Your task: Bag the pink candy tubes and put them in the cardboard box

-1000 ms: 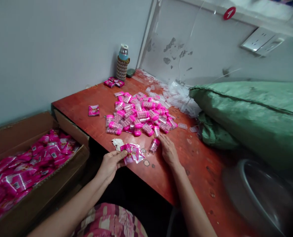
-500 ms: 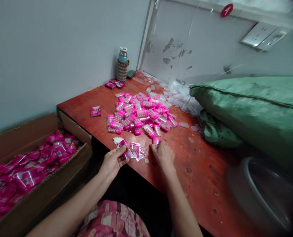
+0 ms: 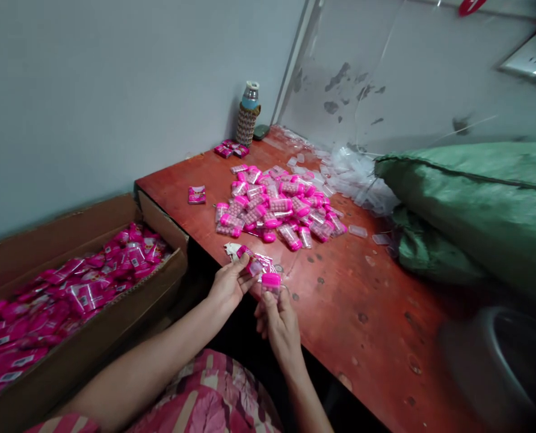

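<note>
Between thumb and fingers, my left hand (image 3: 229,282) grips a pink printed packet (image 3: 249,262) above the table's front edge. My right hand (image 3: 280,319) pinches a small clear container with a pink cap (image 3: 271,281), close beside that packet. Another pink and clear wrapper (image 3: 264,261) lies on the table just behind, partly covered by what I hold. Farther back spreads a pile of pink-capped containers (image 3: 286,207) filled with small pink balls. A scrap of white material (image 3: 231,249) shows by the left fingertips.
An open cardboard box (image 3: 177,264) of pink packets stands at the left. On the red table (image 3: 340,300) are a single packet (image 3: 197,194), a bottle in a woven sleeve (image 3: 247,117) and clear plastic pieces (image 3: 349,174). A green sack (image 3: 466,204) and a grey basin (image 3: 488,355) occupy the right.
My right hand has picked a pink-capped container from the pile's front edge and brought it toward me, next to the packet in my left hand. The camera view has turned left.
</note>
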